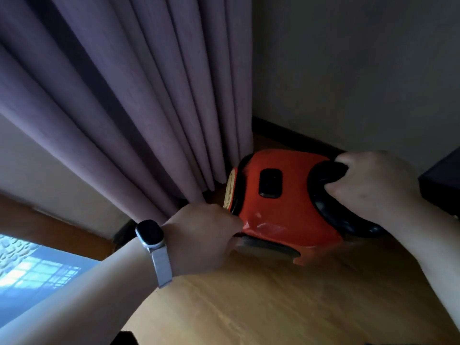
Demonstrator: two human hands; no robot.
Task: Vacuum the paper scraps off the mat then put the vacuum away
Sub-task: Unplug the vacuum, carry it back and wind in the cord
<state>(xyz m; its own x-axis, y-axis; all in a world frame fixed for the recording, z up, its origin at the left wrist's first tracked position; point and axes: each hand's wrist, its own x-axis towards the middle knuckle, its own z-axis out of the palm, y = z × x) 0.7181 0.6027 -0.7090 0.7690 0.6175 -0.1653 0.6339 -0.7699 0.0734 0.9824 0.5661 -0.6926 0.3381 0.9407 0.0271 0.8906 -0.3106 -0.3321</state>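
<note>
Far left, low: bright bluish patch (37, 270), too blurred to be identified. A brown wooden ledge (49, 220) is seen just above it. The purple pleated curtain (139, 100) is hung over the left half, its hem reaching the floor just beside the vacuum.

A dark smartwatch (149, 232) on a grey strap is worn on the left wrist. The left hand (199, 235) is laid against the lower-left edge of the shell, fingers bent toward it. Fingertips are hidden, so a real grip versus mere contact cannot be told.

The orange canister vacuum (286, 207) is located on the wooden floor (249, 295) in the corner, between curtain and wall (361, 70), close to the dark skirting board (293, 135). A black button (270, 183) is set in its top. Whether the base is fully down on the floor cannot be told.

The black handle (321, 195) at the right end is grasped by the right hand (373, 185), fingers wrapped round it.

Far right: a dark object (443, 185) is cut off by the frame edge.
</note>
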